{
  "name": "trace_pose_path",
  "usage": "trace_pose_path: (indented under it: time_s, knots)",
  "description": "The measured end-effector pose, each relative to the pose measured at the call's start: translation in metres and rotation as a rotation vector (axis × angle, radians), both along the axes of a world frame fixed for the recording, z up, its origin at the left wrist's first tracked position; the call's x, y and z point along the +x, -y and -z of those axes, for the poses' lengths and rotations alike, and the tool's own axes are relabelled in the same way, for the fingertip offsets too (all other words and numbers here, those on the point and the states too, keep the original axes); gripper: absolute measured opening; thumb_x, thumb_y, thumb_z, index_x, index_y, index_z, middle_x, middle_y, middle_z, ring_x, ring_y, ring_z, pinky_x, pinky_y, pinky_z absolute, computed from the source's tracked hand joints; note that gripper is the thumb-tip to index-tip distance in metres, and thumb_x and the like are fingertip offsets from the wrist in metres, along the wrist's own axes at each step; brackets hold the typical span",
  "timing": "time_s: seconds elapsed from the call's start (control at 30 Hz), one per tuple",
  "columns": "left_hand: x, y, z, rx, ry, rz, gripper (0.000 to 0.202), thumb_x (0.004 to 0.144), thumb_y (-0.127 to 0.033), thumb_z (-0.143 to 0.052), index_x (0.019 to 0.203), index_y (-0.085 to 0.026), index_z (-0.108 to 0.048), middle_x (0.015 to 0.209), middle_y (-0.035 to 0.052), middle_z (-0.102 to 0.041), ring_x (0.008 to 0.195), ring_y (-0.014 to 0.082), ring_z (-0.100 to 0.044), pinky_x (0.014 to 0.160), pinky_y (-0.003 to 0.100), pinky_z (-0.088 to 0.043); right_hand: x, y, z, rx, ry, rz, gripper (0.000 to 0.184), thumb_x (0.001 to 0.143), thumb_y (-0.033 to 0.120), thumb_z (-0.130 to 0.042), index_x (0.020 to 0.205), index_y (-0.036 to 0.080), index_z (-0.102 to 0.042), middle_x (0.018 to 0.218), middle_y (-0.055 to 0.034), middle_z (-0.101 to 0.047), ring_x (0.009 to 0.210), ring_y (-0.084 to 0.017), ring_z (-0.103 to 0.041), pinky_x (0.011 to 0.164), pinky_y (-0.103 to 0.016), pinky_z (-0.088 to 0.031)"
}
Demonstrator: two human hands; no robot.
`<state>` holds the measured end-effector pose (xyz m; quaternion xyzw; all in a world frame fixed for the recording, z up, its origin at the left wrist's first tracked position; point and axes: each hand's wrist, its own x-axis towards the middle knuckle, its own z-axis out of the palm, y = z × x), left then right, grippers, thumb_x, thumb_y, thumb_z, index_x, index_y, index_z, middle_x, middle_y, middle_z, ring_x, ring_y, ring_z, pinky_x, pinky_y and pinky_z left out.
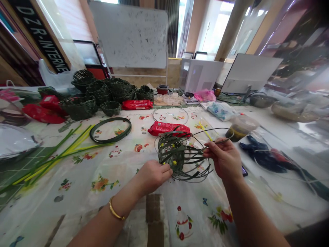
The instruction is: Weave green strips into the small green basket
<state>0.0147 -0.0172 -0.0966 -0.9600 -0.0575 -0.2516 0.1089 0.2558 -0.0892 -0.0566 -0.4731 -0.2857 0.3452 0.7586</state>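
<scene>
A small half-woven basket (177, 156) of dark green strips lies on its side, its loose strip ends fanning to the right. My left hand (155, 175) is closed at the basket's lower left edge, fingertips pinching its rim. With thumb and fingers pressed together, my right hand (222, 156) grips a thin dark green strip (218, 129) that loops above the loose ends. Small yellow bits show within the weave. Just behind the basket lies a red packet (167, 128).
Finished green baskets (110, 91) are piled at the back left. A coiled green strip (110, 140) and green and yellow strips (56, 156) lie left. To the right stand a plastic cup of dark liquid (241, 127) and dark blue cloth (262, 154). A wire ring (171, 108) lies behind.
</scene>
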Motion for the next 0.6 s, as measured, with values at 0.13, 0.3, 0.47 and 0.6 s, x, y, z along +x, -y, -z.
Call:
trace_pose_path:
  time_s: [0.13, 0.3, 0.47, 0.6]
  knots:
    - [0.0, -0.005, 0.004, -0.105, 0.06, -0.048, 0.023, 0.095, -0.023, -0.041, 0.082, -0.017, -0.059, 0.066, -0.001, -0.061, 0.048, 0.0089, -0.048, 0.046, 0.024, -0.029, -0.002, 0.001, 0.0, 0.056, 0.05, 0.029, 0.036, 0.057, 0.022, -0.083, 0.076, 0.018, -0.053, 0.062, -0.0007, -0.071, 0.046, -0.014, -0.065, 0.042, -0.022, -0.056]
    - [-0.004, -0.015, 0.013, -0.228, 0.13, -0.146, 0.029, 0.095, -0.028, -0.042, 0.073, -0.017, -0.057, 0.067, -0.0016, -0.062, 0.052, 0.0081, -0.054, 0.046, 0.022, -0.028, -0.012, 0.007, 0.001, 0.277, 0.274, 0.118, 0.025, 0.064, 0.011, -0.079, 0.075, 0.018, -0.058, 0.066, 0.0003, -0.073, 0.058, -0.016, -0.07, 0.056, -0.026, -0.06]
    - [-0.008, -0.017, 0.015, -0.155, 0.074, -0.168, 0.023, 0.094, -0.028, -0.045, 0.079, -0.018, -0.059, 0.07, -0.0022, -0.063, 0.049, 0.0092, -0.052, 0.045, 0.026, -0.025, -0.017, 0.01, 0.004, 0.379, 0.379, 0.056, 0.024, 0.068, 0.005, -0.074, 0.077, 0.02, -0.058, 0.071, 0.0009, -0.074, 0.065, -0.016, -0.071, 0.065, -0.03, -0.06]
    - [-0.006, -0.012, 0.01, -0.042, 0.011, -0.117, 0.022, 0.094, -0.021, -0.042, 0.08, -0.019, -0.06, 0.066, -0.0025, -0.06, 0.046, 0.0104, -0.046, 0.045, 0.028, -0.024, -0.012, 0.006, 0.005, 0.36, 0.351, 0.065, 0.023, 0.069, 0.003, -0.072, 0.077, 0.02, -0.059, 0.072, 0.0015, -0.075, 0.064, -0.015, -0.071, 0.063, -0.027, -0.059]
